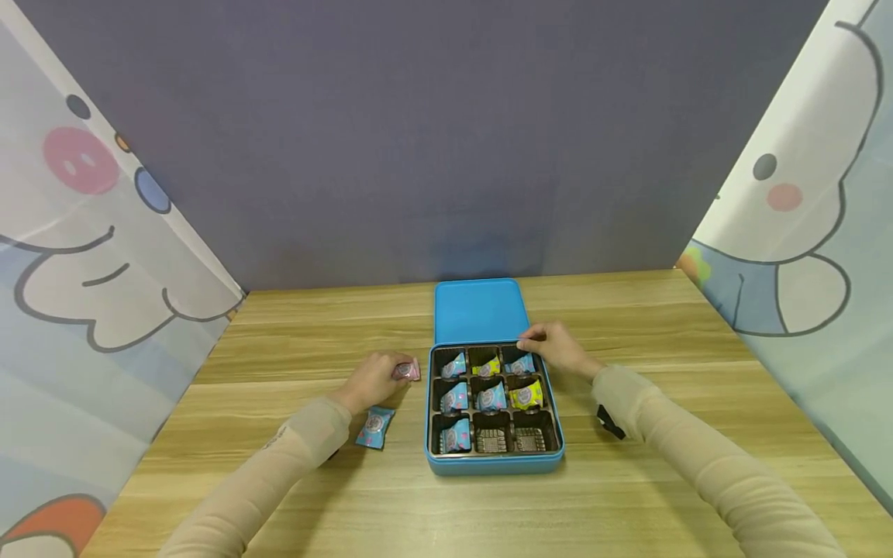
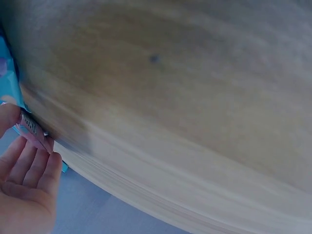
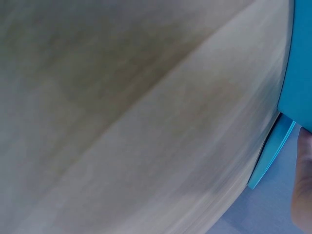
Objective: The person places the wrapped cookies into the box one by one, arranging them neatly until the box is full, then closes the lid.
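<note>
In the head view my left hand [image 1: 373, 380] pinches a small pink candy wrapper packet [image 1: 406, 370] just left of the box, and the left wrist view shows the packet [image 2: 35, 130] between thumb and fingertips. A blue wrapped candy [image 1: 375, 428] lies on the table near that hand. The blue tin box [image 1: 495, 466] holds a dark tray of compartments. Blue and yellow candies [image 1: 526, 395] fill several of them; the front middle and front right ones are bare. My right hand [image 1: 558, 346] has its fingertips right at the box's far right corner, with no candy visible in them.
The box's blue lid [image 1: 481, 310] lies flat behind it, towards the grey back wall [image 1: 460, 155]. Printed cartoon curtains [image 1: 788, 170] border the wooden table [image 1: 314, 325] on both sides. Dark wrist straps [image 1: 611, 422] show below the sleeves.
</note>
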A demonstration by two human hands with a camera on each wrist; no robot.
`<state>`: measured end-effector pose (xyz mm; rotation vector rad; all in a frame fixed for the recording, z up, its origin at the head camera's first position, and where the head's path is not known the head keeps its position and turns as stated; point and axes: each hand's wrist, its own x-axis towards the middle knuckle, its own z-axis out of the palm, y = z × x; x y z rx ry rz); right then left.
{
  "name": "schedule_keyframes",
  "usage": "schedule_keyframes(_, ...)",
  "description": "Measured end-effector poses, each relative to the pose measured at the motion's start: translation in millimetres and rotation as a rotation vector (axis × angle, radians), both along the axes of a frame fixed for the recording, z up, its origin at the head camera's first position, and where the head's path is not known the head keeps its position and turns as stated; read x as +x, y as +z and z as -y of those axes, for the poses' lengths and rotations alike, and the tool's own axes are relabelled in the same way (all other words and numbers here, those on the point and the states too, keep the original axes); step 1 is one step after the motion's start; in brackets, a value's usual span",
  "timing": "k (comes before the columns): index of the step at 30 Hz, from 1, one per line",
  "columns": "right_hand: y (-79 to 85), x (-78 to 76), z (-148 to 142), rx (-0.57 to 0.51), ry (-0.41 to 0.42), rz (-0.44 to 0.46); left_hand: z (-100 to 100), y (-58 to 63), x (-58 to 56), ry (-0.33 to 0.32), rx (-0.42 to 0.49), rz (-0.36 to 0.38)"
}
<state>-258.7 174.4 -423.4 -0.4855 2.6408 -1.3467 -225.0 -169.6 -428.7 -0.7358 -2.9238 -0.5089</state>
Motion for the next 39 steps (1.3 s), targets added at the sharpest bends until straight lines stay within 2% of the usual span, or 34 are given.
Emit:
schedule_keyframes(18, -1.9, -0.6, -0.8, 0.006, -0.017, 0.011, -1.7, 1.5, -1.0, 0.026, -0.015, 0.038)
schedule_keyframes(24, -2.3, -2.7, -0.7, 0.001, -0.019, 0.02, -0.4, 1.7, -2.1, 0.019, -0.005, 0.038)
schedule_keyframes(39, -3.0, -2.9, -0.6, -0.005, -0.011, -0.007, 0.8, 1.8, -2.0, 0.05, 0.029, 0.082)
